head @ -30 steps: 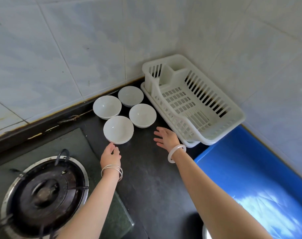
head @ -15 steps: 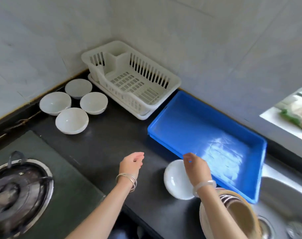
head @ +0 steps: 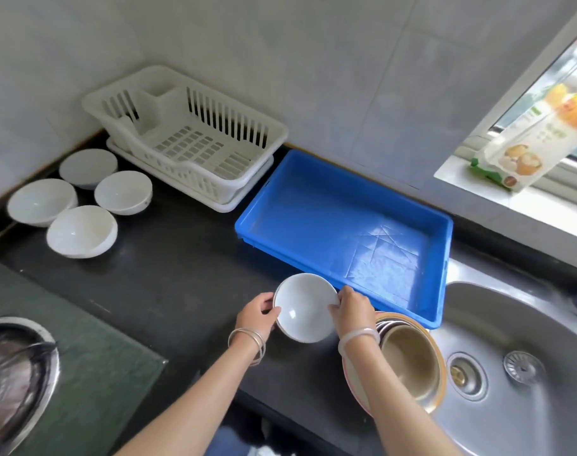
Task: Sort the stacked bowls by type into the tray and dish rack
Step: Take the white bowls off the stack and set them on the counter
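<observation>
A stack of white bowls (head: pixel 305 306) stands on the black counter just in front of the blue tray (head: pixel 339 209). My left hand (head: pixel 258 313) grips its left rim and my right hand (head: pixel 351 310) grips its right rim. To the right of it is a stack of beige bowls (head: pixel 412 360) at the sink's edge, partly hidden by my right forearm. The white dish rack (head: pixel 188 139) stands in the corner, with nothing in it. Several single white bowls (head: pixel 82 230) sit on the counter left of the rack.
A steel sink (head: pixel 517 366) lies at the right. A gas burner (head: pixel 14 366) on a dark glass hob is at the lower left. A food packet (head: pixel 537 133) leans on the window sill. Tiled walls close the back.
The view swung right from the corner bowls to the tray and sink. Both hands left the far-left bowls and closed on the rim of the white stack near the tray.
</observation>
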### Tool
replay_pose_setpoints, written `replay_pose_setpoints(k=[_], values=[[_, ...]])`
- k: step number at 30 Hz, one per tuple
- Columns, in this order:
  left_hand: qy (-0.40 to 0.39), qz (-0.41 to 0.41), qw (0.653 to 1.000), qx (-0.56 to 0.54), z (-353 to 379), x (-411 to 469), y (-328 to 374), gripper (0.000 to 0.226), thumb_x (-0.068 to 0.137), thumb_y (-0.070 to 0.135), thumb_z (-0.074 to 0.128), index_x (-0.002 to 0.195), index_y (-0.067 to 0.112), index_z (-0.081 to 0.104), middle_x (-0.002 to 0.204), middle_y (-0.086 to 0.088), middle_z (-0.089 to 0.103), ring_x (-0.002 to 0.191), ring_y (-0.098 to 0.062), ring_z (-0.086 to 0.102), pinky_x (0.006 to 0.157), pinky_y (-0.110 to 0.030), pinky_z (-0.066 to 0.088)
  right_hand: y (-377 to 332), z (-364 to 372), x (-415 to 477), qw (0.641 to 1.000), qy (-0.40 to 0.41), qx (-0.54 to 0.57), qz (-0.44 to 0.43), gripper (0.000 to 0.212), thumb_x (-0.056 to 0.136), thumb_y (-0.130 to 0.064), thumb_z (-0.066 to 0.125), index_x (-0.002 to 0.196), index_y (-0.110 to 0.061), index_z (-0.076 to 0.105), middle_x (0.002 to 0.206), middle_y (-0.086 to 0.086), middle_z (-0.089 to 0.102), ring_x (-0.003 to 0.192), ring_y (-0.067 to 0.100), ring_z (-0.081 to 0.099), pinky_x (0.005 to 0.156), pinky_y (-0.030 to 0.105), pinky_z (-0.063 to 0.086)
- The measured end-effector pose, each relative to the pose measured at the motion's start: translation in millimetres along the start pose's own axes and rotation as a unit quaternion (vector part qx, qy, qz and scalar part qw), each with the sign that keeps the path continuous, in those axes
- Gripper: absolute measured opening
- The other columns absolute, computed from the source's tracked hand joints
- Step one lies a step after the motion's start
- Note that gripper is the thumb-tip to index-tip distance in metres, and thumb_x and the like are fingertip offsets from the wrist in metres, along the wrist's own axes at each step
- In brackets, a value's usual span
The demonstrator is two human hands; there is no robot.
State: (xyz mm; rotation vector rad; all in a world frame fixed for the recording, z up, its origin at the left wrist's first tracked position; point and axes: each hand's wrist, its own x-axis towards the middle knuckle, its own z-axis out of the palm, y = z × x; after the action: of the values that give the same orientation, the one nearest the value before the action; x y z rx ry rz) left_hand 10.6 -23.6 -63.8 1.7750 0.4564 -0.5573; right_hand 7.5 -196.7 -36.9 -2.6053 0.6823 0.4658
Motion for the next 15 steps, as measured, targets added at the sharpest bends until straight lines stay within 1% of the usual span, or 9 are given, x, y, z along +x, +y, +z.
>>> replay_pose_setpoints(k=[2,4,6,7,8,11,13,15], values=[[-0.007,-0.015,1.000,-0.014,0.1,0.3,-1.7,0.028,0.087,0.011,0.056,0.115,0.016,0.059,0.104,-0.004,0.066,0.086,-0.018,0.062,0.077,-0.032,0.056,-0.4,-0.4,1.1,1.000,0.006,-0.014,-0.004,0.014,0.088,-0.018,0.051,0.097,-0.008,0.054,0.099,0.013,0.065,0.090,0.033,0.059,0.067,0.028,0.036],[-0.018,-0.034,0.998,-0.041,1.1,0.5,-2.7,0.029,0.089,0.010,0.054,0.118,0.013,0.057,0.101,-0.005,0.064,0.090,-0.021,0.062,0.072,-0.029,0.055,0.4,-1.8,1.1,0.999,0.017,-0.033,-0.016,0.015,0.090,-0.019,0.047,0.100,-0.009,0.052,0.099,0.013,0.065,0.090,0.034,0.060,0.066,0.029,0.036],[-0.030,-0.054,0.995,-0.074,1.9,0.3,-1.8,0.031,0.090,0.009,0.052,0.120,0.013,0.055,0.102,-0.007,0.062,0.093,-0.024,0.062,0.066,-0.025,0.054,1.2,-3.9,0.9,0.998,0.026,-0.047,-0.027,0.016,0.090,-0.019,0.045,0.102,-0.009,0.051,0.099,0.014,0.065,0.089,0.035,0.060,0.065,0.029,0.036],[-0.035,-0.062,0.993,-0.094,2.2,0.3,-0.8,0.032,0.090,0.008,0.052,0.121,0.013,0.053,0.104,-0.009,0.062,0.094,-0.025,0.062,0.065,-0.025,0.054,0.9,-5.2,0.7,0.998,0.028,-0.052,-0.031,0.016,0.090,-0.018,0.044,0.102,-0.009,0.050,0.098,0.015,0.065,0.089,0.035,0.060,0.064,0.030,0.036],[-0.040,-0.071,0.990,-0.112,2.3,0.4,0.2,0.034,0.090,0.006,0.052,0.122,0.014,0.052,0.107,-0.010,0.062,0.096,-0.027,0.062,0.067,-0.028,0.056,0.5,-6.8,0.2,0.998,0.031,-0.051,-0.034,0.016,0.090,-0.018,0.043,0.102,-0.009,0.050,0.097,0.016,0.065,0.088,0.036,0.059,0.064,0.030,0.036],[-0.055,-0.090,0.983,-0.149,1.2,1.2,3.1,0.038,0.089,0.004,0.051,0.126,0.015,0.050,0.113,-0.013,0.061,0.100,-0.032,0.061,0.079,-0.040,0.056,1.3,-13.9,-0.6,0.999,0.041,-0.016,-0.026,0.016,0.089,-0.017,0.045,0.100,-0.009,0.053,0.094,0.019,0.065,0.084,0.036,0.058,0.065,0.031,0.036],[-0.066,-0.097,0.980,-0.160,0.3,1.8,3.6,0.039,0.090,0.004,0.052,0.128,0.015,0.050,0.116,-0.013,0.061,0.103,-0.034,0.061,0.083,-0.042,0.055,5.5,-21.4,-0.8,0.999,0.044,0.023,-0.011,0.015,0.088,-0.017,0.048,0.098,-0.010,0.056,0.093,0.018,0.066,0.078,0.032,0.053,0.065,0.030,0.037],[-0.066,-0.097,0.982,-0.150,-0.3,2.6,3.0,0.040,0.090,0.005,0.051,0.129,0.014,0.050,0.120,-0.015,0.061,0.105,-0.036,0.060,0.086,-0.045,0.054,10.4,-28.7,-0.7,0.996,0.047,0.077,0.001,0.013,0.086,-0.016,0.051,0.094,-0.011,0.059,0.090,0.015,0.068,0.075,0.030,0.053,0.064,0.029,0.038]])
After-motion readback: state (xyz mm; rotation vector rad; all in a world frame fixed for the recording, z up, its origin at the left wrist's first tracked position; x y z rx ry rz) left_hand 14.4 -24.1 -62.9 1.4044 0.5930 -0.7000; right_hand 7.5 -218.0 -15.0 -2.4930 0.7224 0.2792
